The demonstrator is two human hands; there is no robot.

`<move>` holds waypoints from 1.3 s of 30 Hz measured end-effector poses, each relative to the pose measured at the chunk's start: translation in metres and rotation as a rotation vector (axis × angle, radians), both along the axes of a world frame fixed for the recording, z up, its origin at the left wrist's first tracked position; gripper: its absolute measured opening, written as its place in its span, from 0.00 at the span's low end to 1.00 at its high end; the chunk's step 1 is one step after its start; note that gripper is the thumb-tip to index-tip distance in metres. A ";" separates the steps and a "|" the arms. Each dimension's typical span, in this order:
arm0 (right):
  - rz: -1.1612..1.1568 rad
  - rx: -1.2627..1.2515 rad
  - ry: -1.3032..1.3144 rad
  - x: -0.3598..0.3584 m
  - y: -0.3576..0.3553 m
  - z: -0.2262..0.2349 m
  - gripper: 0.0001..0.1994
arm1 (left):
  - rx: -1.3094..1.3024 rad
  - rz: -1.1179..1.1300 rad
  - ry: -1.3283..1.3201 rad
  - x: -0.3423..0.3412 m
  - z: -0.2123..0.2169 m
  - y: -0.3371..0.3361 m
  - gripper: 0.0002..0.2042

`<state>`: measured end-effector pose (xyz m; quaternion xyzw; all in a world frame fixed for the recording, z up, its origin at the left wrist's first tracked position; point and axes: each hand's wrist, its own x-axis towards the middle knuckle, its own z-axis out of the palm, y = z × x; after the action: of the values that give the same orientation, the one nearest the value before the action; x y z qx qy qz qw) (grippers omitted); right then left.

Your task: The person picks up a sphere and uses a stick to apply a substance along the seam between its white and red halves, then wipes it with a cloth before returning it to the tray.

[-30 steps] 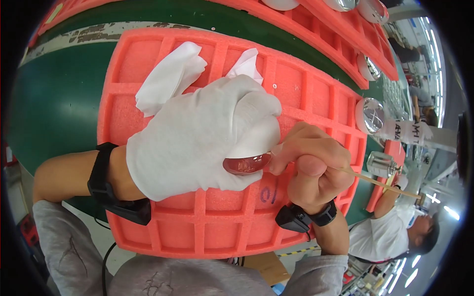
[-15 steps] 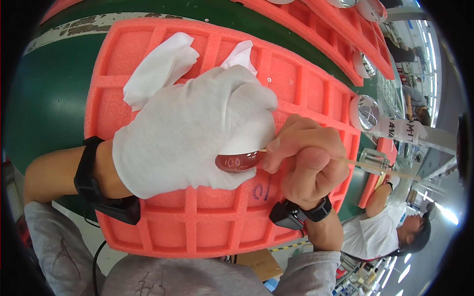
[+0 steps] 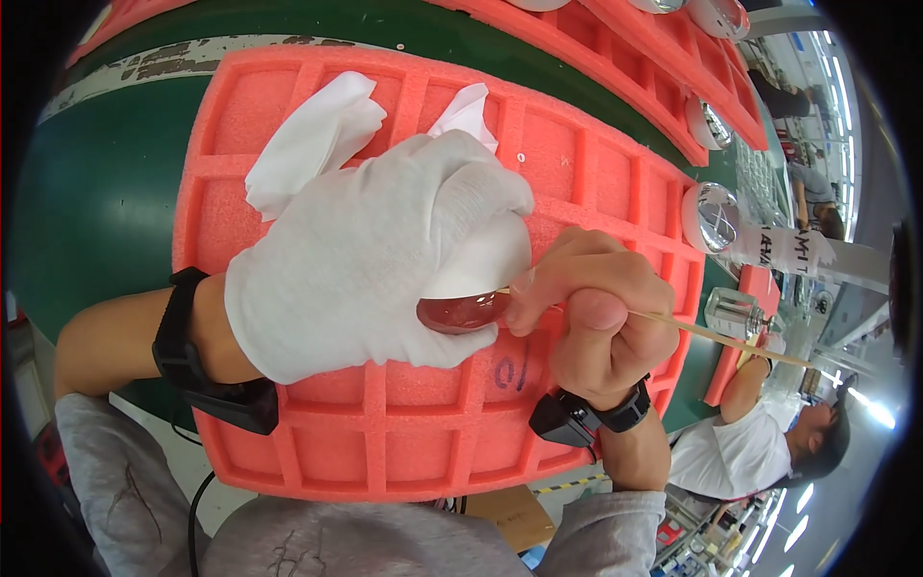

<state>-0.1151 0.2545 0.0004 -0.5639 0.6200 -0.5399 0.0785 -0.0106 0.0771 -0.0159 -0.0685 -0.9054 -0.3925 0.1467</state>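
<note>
At your left, the forearm comes in from the lower left, a black wristband (image 3: 181, 332) round the wrist, and your white-gloved left hand (image 3: 375, 260) lies back-up over the pink foam tray (image 3: 332, 452), pointing across to the right. A folded white cloth (image 3: 312, 144) rests on the tray just beyond that hand, and a smaller white scrap (image 3: 468, 113) sits to the right of it. Your gloved fingers are curled round a glossy dark red piece (image 3: 457, 314), with the thumb along its near side; how far they wrap underneath you cannot tell from here. The piece sits at the right end of the glove, above the tray, its visible long axis running roughly left to right and its red surface uncovered toward you. Directly right of it is your bare right hand (image 3: 606, 317), the thumb and fingers pinched together on a thin wooden stick (image 3: 702, 332). The red piece therefore lies just left of those fingertips, and the stick's short end meets or nearly meets its upper right edge; contact is too small to settle. Your right wrist comes up from below, hand bent leftward, while the stick's long end slants out to the lower right, passing a glass jar (image 3: 733, 313).
</note>
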 end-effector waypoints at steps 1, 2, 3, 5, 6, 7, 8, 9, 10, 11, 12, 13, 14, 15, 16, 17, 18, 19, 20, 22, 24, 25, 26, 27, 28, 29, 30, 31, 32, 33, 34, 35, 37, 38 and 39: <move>-0.001 -0.002 0.002 0.000 0.000 0.000 0.18 | -0.030 -0.013 0.003 0.000 0.000 -0.001 0.34; -0.007 -0.010 0.035 0.000 0.001 -0.001 0.18 | -0.059 -0.026 0.005 0.000 0.001 -0.001 0.34; -0.013 -0.017 0.068 -0.001 0.001 -0.001 0.17 | -0.087 -0.038 0.007 -0.001 0.002 -0.002 0.35; -0.020 -0.024 0.100 -0.001 0.000 0.000 0.17 | -0.112 -0.055 0.020 -0.002 0.005 -0.003 0.34; -0.008 -0.026 0.141 -0.001 -0.002 0.003 0.16 | -0.138 -0.070 0.033 -0.002 0.005 -0.004 0.34; 0.007 -0.030 0.180 0.000 -0.004 0.005 0.16 | -0.164 -0.083 0.044 -0.002 0.006 -0.005 0.34; 0.021 -0.035 0.220 0.000 -0.006 0.006 0.16 | -0.166 -0.082 0.042 -0.002 0.006 -0.006 0.34; 0.022 -0.038 0.218 0.000 -0.007 0.006 0.16 | -0.151 -0.084 0.050 -0.001 0.005 -0.006 0.33; 0.035 -0.042 0.235 0.000 -0.008 0.005 0.16 | -0.137 -0.085 0.057 -0.001 0.003 -0.006 0.33; 0.049 -0.047 0.252 0.000 -0.010 0.005 0.15 | -0.124 -0.087 0.065 -0.001 0.003 -0.006 0.32; 0.058 -0.048 0.272 0.000 -0.010 0.005 0.15 | -0.126 -0.091 0.066 -0.001 0.002 -0.006 0.32; 0.054 -0.050 0.273 0.000 -0.011 0.006 0.15 | -0.119 -0.095 0.058 -0.001 0.001 -0.007 0.32; 0.064 -0.017 0.285 0.000 -0.012 0.009 0.11 | -0.112 -0.100 0.051 -0.002 0.001 -0.007 0.31; 0.074 0.016 0.297 0.001 -0.014 0.013 0.08 | -0.106 -0.104 0.043 -0.002 0.001 -0.007 0.30; 0.083 0.049 0.310 0.001 -0.014 0.015 0.08 | -0.110 -0.108 0.045 -0.002 0.002 -0.006 0.30; 0.081 0.042 0.312 0.002 -0.012 0.014 0.08 | -0.110 -0.095 0.062 -0.003 0.002 -0.004 0.30; 0.050 0.040 0.226 0.001 -0.008 0.011 0.07 | -0.109 -0.083 0.079 -0.003 0.003 -0.003 0.29; 0.019 0.039 0.140 0.001 -0.004 0.009 0.10 | -0.107 -0.070 0.096 -0.003 0.003 -0.003 0.29; -0.012 0.038 0.054 0.001 -0.002 0.008 0.15 | -0.112 -0.071 0.098 -0.002 0.003 -0.003 0.29; -0.019 0.033 0.047 0.002 -0.002 0.009 0.15 | -0.039 -0.063 0.010 -0.001 0.003 -0.003 0.29; -0.031 0.031 0.031 0.003 -0.001 0.009 0.16 | -0.004 -0.063 -0.034 -0.001 0.004 -0.004 0.29; -0.034 0.030 0.031 0.002 -0.001 0.009 0.16 | -0.026 -0.050 -0.015 -0.001 0.005 -0.004 0.30; -0.041 0.029 0.002 0.002 0.000 0.009 0.15 | -0.047 -0.037 0.003 -0.001 0.006 -0.004 0.31; -0.049 0.028 -0.029 0.002 0.000 0.009 0.15 | -0.068 -0.025 0.021 -0.001 0.008 -0.004 0.32; -0.057 0.027 -0.060 0.002 0.001 0.009 0.15 | -0.069 -0.029 0.021 -0.001 0.009 -0.004 0.32; -0.060 0.025 -0.060 0.002 0.001 0.010 0.15 | -0.085 -0.024 0.019 0.000 0.010 -0.004 0.33; -0.059 0.026 -0.055 0.002 0.002 0.010 0.15 | -0.101 -0.018 0.017 0.000 0.010 -0.004 0.33; -0.058 0.027 -0.050 0.003 0.002 0.010 0.15 | -0.117 -0.013 0.014 0.000 0.011 -0.004 0.34; -0.058 0.027 -0.045 0.003 0.002 0.010 0.14 | -0.119 -0.017 0.014 -0.001 0.011 -0.004 0.34; -0.061 0.026 -0.046 0.003 0.002 0.010 0.14 | -0.100 -0.021 0.016 -0.002 0.010 -0.003 0.33; -0.053 0.012 -0.019 0.002 0.002 0.010 0.13 | -0.080 -0.025 0.018 -0.002 0.009 -0.003 0.33; -0.044 -0.002 0.008 0.001 0.002 0.009 0.12 | -0.060 -0.028 0.021 -0.003 0.008 -0.002 0.32; -0.034 -0.016 0.033 -0.001 0.001 0.007 0.11 | -0.068 -0.040 0.017 -0.003 0.008 -0.003 0.32; -0.038 -0.036 0.094 -0.002 0.001 0.004 0.10 | -0.076 -0.048 0.014 -0.003 0.008 -0.003 0.31; -0.042 -0.055 0.154 -0.002 0.000 0.002 0.09 | -0.083 -0.057 0.012 -0.003 0.008 -0.004 0.31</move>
<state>-0.1173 0.2548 0.0026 -0.5928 0.6206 -0.5133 0.0035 -0.0136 0.0735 -0.0083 -0.1023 -0.9177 -0.3583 0.1378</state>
